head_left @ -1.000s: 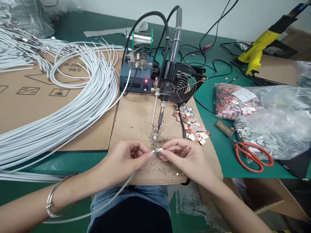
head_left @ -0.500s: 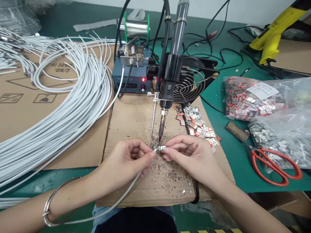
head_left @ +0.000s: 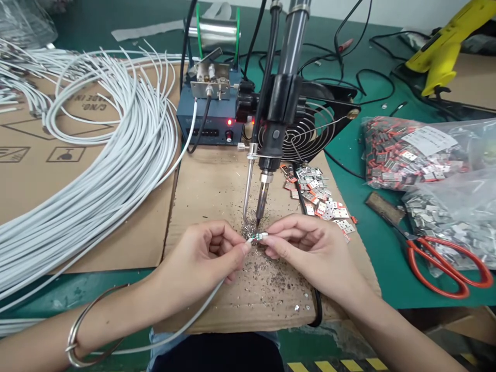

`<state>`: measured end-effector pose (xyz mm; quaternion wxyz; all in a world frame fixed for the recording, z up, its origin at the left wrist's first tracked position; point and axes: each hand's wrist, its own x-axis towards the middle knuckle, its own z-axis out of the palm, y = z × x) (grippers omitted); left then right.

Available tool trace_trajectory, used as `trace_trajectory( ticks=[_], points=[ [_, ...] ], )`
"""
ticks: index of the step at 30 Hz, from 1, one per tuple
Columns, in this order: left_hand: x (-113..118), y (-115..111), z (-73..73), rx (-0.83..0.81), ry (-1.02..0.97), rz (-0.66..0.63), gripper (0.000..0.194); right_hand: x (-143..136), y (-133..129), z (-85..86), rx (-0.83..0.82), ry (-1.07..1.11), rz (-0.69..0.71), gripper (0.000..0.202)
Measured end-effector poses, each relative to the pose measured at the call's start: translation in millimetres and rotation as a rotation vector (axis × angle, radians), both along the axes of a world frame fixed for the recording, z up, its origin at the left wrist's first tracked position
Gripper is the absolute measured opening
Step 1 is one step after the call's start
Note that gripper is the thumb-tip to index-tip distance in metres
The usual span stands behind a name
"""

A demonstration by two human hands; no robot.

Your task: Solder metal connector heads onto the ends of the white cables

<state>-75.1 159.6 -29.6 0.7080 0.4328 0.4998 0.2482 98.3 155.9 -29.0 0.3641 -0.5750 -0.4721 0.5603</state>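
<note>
Between finger and thumb, my left hand (head_left: 222, 250) pinches the end of a white cable (head_left: 201, 310), which runs back under my wrist. My right hand (head_left: 300, 243) pinches a small metal USB connector (head_left: 263, 236) against the cable's end. Green shows where cable and connector meet. Right above that joint stands the tip of a soldering iron (head_left: 261, 204) clamped in a stand; whether it touches cannot be made out. A thin metal solder feed tube (head_left: 247, 191) comes down just left of the iron.
Solder bits litter the cardboard (head_left: 209, 191). Loose connectors (head_left: 329, 206) lie right of the iron, before a fan (head_left: 298, 132). Behind is a blue solder feeder (head_left: 209, 121) with a solder spool (head_left: 218, 36). Red-handled scissors (head_left: 445, 263) and bagged parts (head_left: 414, 155) sit right, a cable bundle (head_left: 127, 160) left.
The view has shifted slightly, so most things sit a little differently in the picture. Both hands keep their pinch, with the joint still under the iron's tip.
</note>
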Motion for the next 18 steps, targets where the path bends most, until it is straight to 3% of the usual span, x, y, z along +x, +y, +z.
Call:
trace_trajectory(
  ticks=[10,15,18],
  points=[
    [-1,-1,1.5,-0.025,0.005,-0.006,0.012,1,-5,-2.5,-0.005,-0.019,0.026,0.012],
    [-6,-16,1.7,-0.039,0.026,-0.094,0.016,4,-23,-2.6,0.046,-0.086,0.126,0.008],
    [-10,-27,2.9,0.025,0.120,-0.159,0.017,9,-34,-0.3,0.165,-0.200,0.194,0.007]
  ],
)
